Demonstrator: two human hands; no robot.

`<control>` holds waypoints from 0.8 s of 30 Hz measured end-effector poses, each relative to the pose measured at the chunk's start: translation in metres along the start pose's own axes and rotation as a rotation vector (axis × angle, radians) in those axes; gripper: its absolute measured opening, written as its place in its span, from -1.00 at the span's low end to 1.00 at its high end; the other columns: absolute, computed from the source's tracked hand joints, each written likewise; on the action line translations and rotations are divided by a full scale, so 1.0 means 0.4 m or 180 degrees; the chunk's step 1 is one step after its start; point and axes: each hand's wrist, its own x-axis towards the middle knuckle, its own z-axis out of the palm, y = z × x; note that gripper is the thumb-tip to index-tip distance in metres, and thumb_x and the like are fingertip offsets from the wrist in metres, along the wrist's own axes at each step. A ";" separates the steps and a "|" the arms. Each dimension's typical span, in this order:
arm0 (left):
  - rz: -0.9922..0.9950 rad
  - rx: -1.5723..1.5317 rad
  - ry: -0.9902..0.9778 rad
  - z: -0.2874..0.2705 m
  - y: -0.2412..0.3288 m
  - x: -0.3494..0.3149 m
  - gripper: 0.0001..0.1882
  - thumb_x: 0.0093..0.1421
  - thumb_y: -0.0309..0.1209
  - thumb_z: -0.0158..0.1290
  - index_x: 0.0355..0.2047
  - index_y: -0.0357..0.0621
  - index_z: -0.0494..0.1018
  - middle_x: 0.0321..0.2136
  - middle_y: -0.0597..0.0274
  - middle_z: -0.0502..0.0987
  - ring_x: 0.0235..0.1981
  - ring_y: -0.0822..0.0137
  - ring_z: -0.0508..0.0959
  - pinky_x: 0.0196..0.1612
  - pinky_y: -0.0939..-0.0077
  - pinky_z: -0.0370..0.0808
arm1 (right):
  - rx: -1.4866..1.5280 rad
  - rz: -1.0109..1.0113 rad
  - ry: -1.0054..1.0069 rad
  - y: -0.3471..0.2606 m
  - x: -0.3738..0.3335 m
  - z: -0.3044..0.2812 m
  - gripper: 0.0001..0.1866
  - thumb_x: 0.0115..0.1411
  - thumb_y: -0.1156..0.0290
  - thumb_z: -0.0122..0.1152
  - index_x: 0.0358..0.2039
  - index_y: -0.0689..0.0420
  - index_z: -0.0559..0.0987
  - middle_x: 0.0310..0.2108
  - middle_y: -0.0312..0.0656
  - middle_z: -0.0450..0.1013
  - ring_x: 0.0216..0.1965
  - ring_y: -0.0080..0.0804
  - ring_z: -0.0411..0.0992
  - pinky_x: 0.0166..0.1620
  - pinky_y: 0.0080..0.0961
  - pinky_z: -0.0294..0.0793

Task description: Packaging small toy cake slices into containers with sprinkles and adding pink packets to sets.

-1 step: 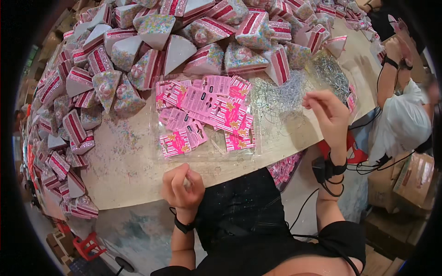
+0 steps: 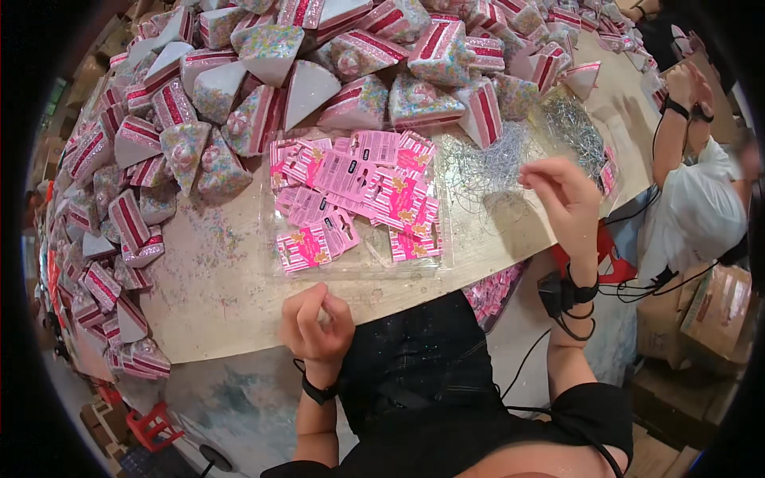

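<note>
My left hand (image 2: pixel 316 323) is curled closed at the near edge of the table, thumb against fingers; anything inside it is too small or hidden to make out. Out over the right part of the table, my right hand (image 2: pixel 567 199) is closed in a pinch, and I cannot make out anything at its fingertips. Just beyond it lies a tangle of thin silvery wire strands (image 2: pixel 506 155). Between and beyond my hands, a shallow clear plastic tray (image 2: pixel 358 273) holds several pink and white striped cardboard tags (image 2: pixel 394 199), overlapping at odd angles.
Fake cake slices (image 2: pixel 275 52) with sprinkles and red glitter layers are heaped along the far and left sides. A darker wire pile (image 2: pixel 574 123) lies at the right. Another person's hands (image 2: pixel 692 88) work there. Below the table are a pink-filled container (image 2: pixel 494 295) and cardboard boxes (image 2: pixel 721 311).
My right hand has shifted slightly left, toward the silvery wire strands. The other person's hands have moved a little. My left hand stays where it was.
</note>
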 end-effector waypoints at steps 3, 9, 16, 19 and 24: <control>0.0054 0.0011 -0.0003 0.002 0.000 0.003 -0.76 0.00 -0.71 0.07 -0.27 -0.27 0.47 -0.44 0.10 0.55 -0.49 0.16 0.55 -0.45 0.41 0.50 | -0.0573 -0.0333 -0.0166 -0.003 0.003 0.020 -0.85 0.14 0.68 0.23 -0.25 0.27 0.62 -0.33 -0.14 0.55 -0.30 -0.42 0.55 -0.21 -0.57 0.52; 0.0075 -0.0005 0.0013 0.001 -0.001 0.004 -0.74 -0.02 -0.71 0.08 -0.27 -0.25 0.47 -0.44 0.11 0.55 -0.48 0.16 0.55 -0.44 0.41 0.50 | -0.0795 -0.0508 -0.0224 -0.014 -0.007 0.052 -0.83 0.06 0.69 0.27 -0.31 0.24 0.64 -0.37 -0.11 0.55 -0.31 -0.30 0.55 -0.22 -0.49 0.50; 0.0059 -0.0047 0.0028 0.004 0.001 0.006 -0.73 -0.04 -0.71 0.09 -0.28 -0.25 0.48 -0.44 0.11 0.55 -0.49 0.16 0.55 -0.44 0.43 0.49 | -0.0716 -0.0734 -0.0236 0.011 -0.079 0.132 -0.79 0.02 0.69 0.28 -0.29 0.22 0.62 -0.31 -0.12 0.54 -0.25 -0.21 0.52 -0.20 -0.42 0.50; 0.0047 -0.0163 -0.0028 -0.005 -0.001 0.006 -0.73 -0.04 -0.70 0.11 -0.28 -0.24 0.48 -0.44 0.10 0.55 -0.49 0.16 0.55 -0.44 0.42 0.49 | -0.0987 -0.0948 0.0008 0.016 -0.082 0.145 -0.76 -0.02 0.71 0.27 -0.28 0.23 0.61 -0.30 -0.13 0.52 -0.24 -0.17 0.50 -0.20 -0.38 0.50; -0.0008 0.0236 0.0176 -0.074 -0.046 0.031 -0.75 0.01 -0.65 0.15 -0.25 -0.24 0.47 -0.41 0.11 0.55 -0.47 0.11 0.55 -0.39 0.35 0.50 | -0.1182 -0.1108 -0.0144 0.016 -0.073 0.149 -0.76 -0.06 0.70 0.26 -0.31 0.24 0.59 -0.32 -0.11 0.50 -0.26 -0.13 0.47 -0.19 -0.32 0.47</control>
